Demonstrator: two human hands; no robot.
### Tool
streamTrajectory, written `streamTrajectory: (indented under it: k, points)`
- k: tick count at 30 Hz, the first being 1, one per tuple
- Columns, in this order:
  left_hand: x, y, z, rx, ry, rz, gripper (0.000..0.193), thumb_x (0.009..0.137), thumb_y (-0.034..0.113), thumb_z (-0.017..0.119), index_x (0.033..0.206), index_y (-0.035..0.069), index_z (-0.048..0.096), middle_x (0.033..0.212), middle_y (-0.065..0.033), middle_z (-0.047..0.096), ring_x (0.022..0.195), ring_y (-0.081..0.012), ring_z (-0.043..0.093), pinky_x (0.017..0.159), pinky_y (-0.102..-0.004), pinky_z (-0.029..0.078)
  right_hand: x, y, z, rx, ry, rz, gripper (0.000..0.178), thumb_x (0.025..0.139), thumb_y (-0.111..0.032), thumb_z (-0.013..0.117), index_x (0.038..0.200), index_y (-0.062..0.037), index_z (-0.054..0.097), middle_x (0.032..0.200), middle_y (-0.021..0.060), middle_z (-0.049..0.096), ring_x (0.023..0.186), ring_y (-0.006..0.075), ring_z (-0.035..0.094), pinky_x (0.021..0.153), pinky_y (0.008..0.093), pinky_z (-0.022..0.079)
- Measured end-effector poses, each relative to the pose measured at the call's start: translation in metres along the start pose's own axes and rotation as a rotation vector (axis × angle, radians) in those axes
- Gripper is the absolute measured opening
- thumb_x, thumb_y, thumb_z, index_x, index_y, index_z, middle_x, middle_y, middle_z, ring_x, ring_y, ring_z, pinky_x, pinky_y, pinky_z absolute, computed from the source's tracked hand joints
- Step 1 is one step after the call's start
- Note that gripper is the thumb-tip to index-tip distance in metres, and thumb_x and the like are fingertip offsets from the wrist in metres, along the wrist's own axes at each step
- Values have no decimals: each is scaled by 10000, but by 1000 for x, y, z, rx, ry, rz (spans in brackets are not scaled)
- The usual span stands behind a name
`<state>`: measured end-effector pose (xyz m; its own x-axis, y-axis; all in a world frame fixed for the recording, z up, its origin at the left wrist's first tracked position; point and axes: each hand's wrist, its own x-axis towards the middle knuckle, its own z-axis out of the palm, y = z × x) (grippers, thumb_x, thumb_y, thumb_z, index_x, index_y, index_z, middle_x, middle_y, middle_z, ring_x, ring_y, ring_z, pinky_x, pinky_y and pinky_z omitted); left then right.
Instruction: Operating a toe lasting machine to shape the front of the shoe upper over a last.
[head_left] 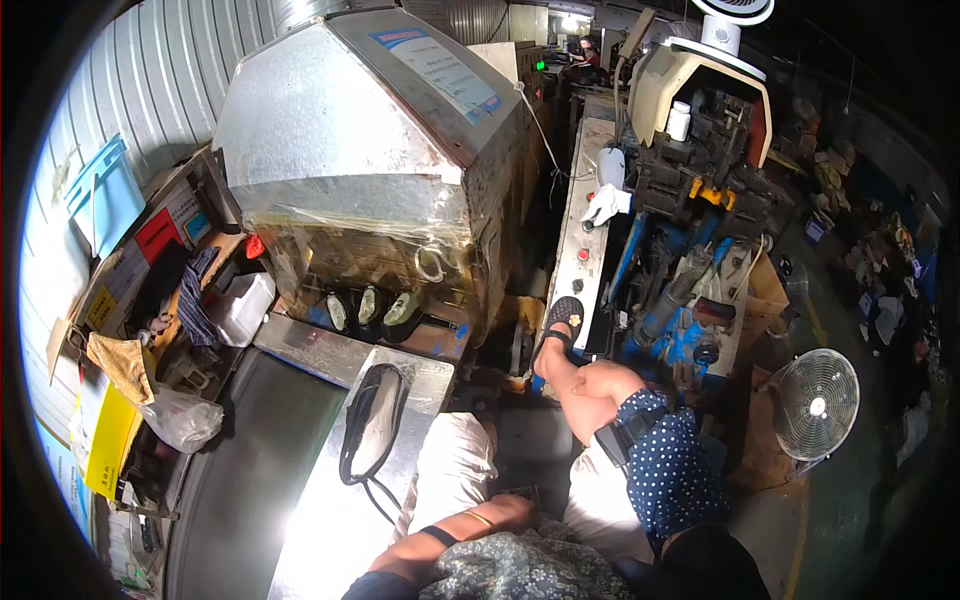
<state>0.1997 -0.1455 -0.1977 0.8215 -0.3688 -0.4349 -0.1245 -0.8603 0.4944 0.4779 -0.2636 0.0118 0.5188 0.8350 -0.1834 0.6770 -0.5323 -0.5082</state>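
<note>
My right hand (608,381), below a polka-dot sleeve, is wrapped over my bare right lower leg (568,395). That leg is raised, and its foot in a black sandal (566,314) rests at the edge of the machine's pale panel. Low in my lap lies my left hand (508,511), by my thigh; its fingers are mostly hidden. Left of my left knee, a dark shoe upper (372,425) with a beige inside and loose black cords lies on the metal tabletop (325,490). Neither hand touches it.
Several dark shoes (402,312) stand at the opening of a large metal hood (350,120). A dark conveyor belt (250,470) runs at left, beside a cluttered shelf (190,300). At right are a machine with blue parts (680,290) and a standing fan (817,406).
</note>
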Motion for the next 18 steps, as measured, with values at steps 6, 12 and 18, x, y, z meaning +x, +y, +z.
streamTrajectory:
  k: [6, 12, 18]
  points:
    - [-2, -2, 5, -24, 86, 31, 413, 923, 417, 514, 993, 63, 714, 953, -203, 706, 882, -372, 693, 755, -495, 539, -15, -18, -6, 116, 50, 23, 386, 917, -402, 564, 941, -42, 702, 908, 184, 683, 850, 345, 644, 764, 406, 503]
    - [-4, 6, -4, -48, -10, -41, 494, 942, 496, 492, 1046, 67, 714, 1005, -201, 704, 995, -372, 672, 868, -466, 520, -27, -37, -13, 240, 95, 46, 398, 929, -413, 559, 924, -40, 695, 901, 172, 678, 839, 330, 640, 754, 403, 497]
    - [2, 5, 2, -60, -59, -125, 507, 924, 509, 517, 1073, 64, 710, 1049, -209, 696, 1032, -375, 664, 906, -470, 513, -38, -58, -20, 354, 129, 52, 412, 941, -424, 553, 906, -37, 688, 893, 160, 674, 828, 316, 636, 744, 399, 491]
